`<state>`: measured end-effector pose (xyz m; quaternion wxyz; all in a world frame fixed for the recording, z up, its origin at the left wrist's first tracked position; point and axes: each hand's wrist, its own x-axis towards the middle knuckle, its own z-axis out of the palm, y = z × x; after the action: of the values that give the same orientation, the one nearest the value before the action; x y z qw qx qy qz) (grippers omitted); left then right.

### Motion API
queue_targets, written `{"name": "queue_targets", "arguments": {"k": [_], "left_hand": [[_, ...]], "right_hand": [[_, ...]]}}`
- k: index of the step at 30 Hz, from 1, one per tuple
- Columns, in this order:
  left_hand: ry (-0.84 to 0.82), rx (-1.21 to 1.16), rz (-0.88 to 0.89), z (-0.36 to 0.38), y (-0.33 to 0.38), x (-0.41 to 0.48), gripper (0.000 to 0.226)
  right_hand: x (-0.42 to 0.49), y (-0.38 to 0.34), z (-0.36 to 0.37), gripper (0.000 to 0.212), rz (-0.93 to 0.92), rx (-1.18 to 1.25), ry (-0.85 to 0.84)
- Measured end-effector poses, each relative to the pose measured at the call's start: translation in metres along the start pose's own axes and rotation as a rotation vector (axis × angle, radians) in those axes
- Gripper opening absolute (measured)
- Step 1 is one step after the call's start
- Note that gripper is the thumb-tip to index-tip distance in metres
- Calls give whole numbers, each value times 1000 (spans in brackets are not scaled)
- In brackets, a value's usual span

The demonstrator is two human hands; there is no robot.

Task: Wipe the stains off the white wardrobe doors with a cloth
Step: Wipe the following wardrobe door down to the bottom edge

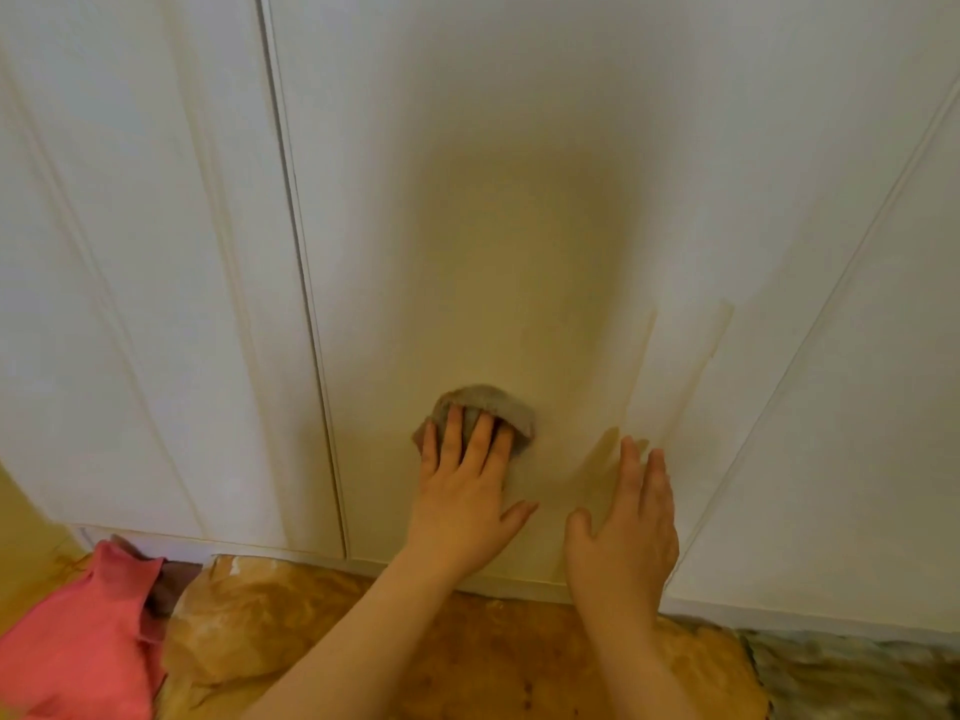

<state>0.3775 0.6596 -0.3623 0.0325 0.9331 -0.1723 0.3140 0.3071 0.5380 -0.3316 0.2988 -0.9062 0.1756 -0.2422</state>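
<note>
Pretty sure this is a bedroom in someone's home. White panelled wardrobe doors (519,148) fill the whole view. Right below the wardrobe there's rumpled golden-brown fabric (467,662) that looks like bedding, with a pink garment (88,631) at its lower left and a grey fuzzy blanket (857,672) at its lower right.

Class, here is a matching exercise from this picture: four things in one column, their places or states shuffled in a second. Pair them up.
Things:
1 grey cloth
2 left hand
3 right hand
4 pink fabric

Places or states:
a lower left, below the wardrobe door
b fingers straight, holding nothing
c under fingers, against the wardrobe door
d presses the grey cloth

Pairs: 1-c, 2-d, 3-b, 4-a
</note>
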Motion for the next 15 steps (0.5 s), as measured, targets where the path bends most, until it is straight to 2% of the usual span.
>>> {"name": "queue_targets", "arguments": {"k": [2,3,5,7,11,13,15], "left_hand": [[185,-75,-21,-38,6,35,83],[222,-122,-37,-52,8,56,86],[188,-186,-85,-66,8,77,87],[224,-120,-61,-50,8,66,85],[60,45,67,7,7,-4,104],[159,65,101,-1,4,7,97],[268,-28,72,-33,4,41,87]], "right_hand": [[3,1,-4,79,-5,17,25],[4,2,-4,79,0,17,29],[3,4,-2,79,2,-2,8],[-1,5,0,79,8,-17,-23],[-1,4,-4,79,20,-11,-39],[2,3,-5,79,2,16,-8],[1,4,-4,79,3,19,-5]]}}
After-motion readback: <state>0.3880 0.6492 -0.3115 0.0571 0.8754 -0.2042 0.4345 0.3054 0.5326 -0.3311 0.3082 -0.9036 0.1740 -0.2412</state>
